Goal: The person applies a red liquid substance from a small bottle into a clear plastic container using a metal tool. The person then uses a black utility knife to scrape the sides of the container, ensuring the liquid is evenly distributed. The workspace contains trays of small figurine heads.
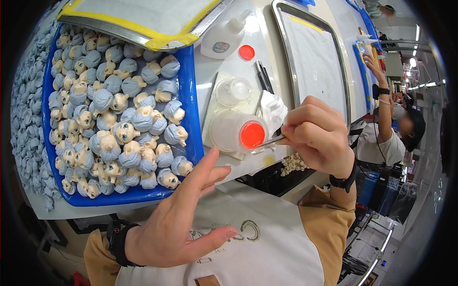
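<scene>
My right hand (317, 136) pinches a thin paintbrush (273, 140), its tip at the near rim of a translucent plastic cup (224, 131). Bright red paint (252, 134) shows in the cup's round mouth, which is tilted toward me. My left hand (183, 214) is held open in front of my apron, fingers stretched and thumb apart, with nothing in it. Its fingertips are near the corner of a blue tray (119, 198). Many doll heads (125, 132) with grey-blue hair and painted eyes fill that tray.
A smaller clear cup (234, 91), a crumpled white cloth (273, 110), dark pens (264, 76), a red lid (246, 52) and a squeeze bottle (224, 38) stand beyond the paint. Metal trays (346, 71) lie behind. Grey-blue hair pieces (33, 128) heap at far left. A co-worker (389, 138) sits at right.
</scene>
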Motion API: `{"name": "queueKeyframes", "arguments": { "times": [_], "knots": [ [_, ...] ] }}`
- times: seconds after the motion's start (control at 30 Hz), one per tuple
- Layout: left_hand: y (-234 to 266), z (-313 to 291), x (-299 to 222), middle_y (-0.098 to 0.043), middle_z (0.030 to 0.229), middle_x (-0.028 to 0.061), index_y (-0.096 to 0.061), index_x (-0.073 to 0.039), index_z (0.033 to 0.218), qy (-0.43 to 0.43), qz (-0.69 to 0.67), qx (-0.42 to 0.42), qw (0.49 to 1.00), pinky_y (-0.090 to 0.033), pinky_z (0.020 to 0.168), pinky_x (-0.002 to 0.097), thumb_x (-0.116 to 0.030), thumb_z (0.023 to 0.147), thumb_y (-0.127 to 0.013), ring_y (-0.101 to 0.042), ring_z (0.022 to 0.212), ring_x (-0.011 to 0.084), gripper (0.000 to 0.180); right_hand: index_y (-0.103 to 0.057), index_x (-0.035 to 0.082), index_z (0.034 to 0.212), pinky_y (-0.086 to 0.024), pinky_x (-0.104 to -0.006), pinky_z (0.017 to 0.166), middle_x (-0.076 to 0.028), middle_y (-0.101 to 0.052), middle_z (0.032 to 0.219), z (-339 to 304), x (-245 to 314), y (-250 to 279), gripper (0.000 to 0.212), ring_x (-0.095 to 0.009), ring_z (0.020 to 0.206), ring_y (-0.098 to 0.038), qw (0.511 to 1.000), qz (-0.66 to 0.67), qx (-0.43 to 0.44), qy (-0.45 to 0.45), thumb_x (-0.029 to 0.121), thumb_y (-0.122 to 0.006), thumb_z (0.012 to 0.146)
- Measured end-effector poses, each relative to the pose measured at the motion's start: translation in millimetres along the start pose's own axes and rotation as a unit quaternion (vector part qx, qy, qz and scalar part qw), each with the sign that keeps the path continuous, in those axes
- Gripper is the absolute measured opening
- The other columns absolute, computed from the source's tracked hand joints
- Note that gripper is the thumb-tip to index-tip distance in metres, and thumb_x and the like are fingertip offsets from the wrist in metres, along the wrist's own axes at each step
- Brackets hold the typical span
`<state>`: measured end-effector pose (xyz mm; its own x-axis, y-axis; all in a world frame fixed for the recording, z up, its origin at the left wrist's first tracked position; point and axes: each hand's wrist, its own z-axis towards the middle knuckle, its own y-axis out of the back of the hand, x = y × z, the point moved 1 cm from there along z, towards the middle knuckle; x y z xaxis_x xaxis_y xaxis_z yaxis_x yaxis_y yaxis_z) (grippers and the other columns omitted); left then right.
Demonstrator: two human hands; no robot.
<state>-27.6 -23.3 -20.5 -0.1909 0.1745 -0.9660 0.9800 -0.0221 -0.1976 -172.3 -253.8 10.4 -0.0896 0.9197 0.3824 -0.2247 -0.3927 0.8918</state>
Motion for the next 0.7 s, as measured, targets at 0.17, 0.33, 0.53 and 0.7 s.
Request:
{"name": "queueKeyframes", "arguments": {
  "times": [0.17, 0.33, 0.53, 0.7],
  "knots": [
    [-0.1, -1.0, -0.7, -0.038, 0.141, 0.0248, -0.002, 0.002, 0.15, 0.003, -0.005, -0.004, 1.0, -0.031, 0.109, 0.0418, -0.012, 0.082, -0.072, -0.039, 0.135, 0.032, 0.098, -0.058, 0.004, 0.075, -0.043, -0.0324, 0.051, -0.006, -0.056, 0.077, -2.5, 0.3, -2.7, 0.02, -0.023, 0.065, -0.056, 0.998, 0.039, -0.021, -0.034, 0.003, -0.074, 0.063],
    [-0.2, -1.4, 0.3, -0.035, 0.143, 0.025, -0.001, 0.002, 0.15, 0.007, -0.01, -0.008, 1.0, -0.031, 0.109, 0.0419, -0.012, 0.082, -0.072, -0.038, 0.135, 0.0324, 0.099, -0.058, 0.004, 0.075, -0.043, -0.0322, 0.052, -0.006, -0.056, 0.077, -3.4, 0.2, -4.6, 0.02, -0.023, 0.065, -0.056, 0.998, 0.037, -0.028, -0.034, 0.001, -0.075, 0.063],
    [-1.5, 0.3, 1.3, -0.025, 0.149, 0.0266, 0.0, 0.0, 0.15, 0.0, -0.018, -0.015, 1.0, -0.031, 0.109, 0.0427, -0.013, 0.081, -0.073, -0.038, 0.135, 0.0342, 0.101, -0.052, 0.003, 0.068, -0.039, -0.0327, 0.047, -0.005, -0.056, 0.072, -3.1, -1.7, -5.3, 0.019, -0.022, 0.059, -0.052, 0.999, 0.02, -0.033, -0.005, -0.002, -0.071, 0.069],
    [-2.2, 0.6, 2.1, -0.021, 0.151, 0.0271, 0.0, 0.0, 0.15, 0.0, -0.02, -0.014, 1.0, -0.031, 0.109, 0.0427, -0.014, 0.081, -0.073, -0.037, 0.135, 0.0344, 0.101, -0.051, 0.004, 0.066, -0.037, -0.032, 0.044, -0.004, -0.055, 0.071, -6.2, -2.8, -10.2, 0.02, -0.02, 0.056, -0.05, 0.998, 0.011, -0.059, 0.012, -0.003, -0.07, 0.069]
  ]
}}
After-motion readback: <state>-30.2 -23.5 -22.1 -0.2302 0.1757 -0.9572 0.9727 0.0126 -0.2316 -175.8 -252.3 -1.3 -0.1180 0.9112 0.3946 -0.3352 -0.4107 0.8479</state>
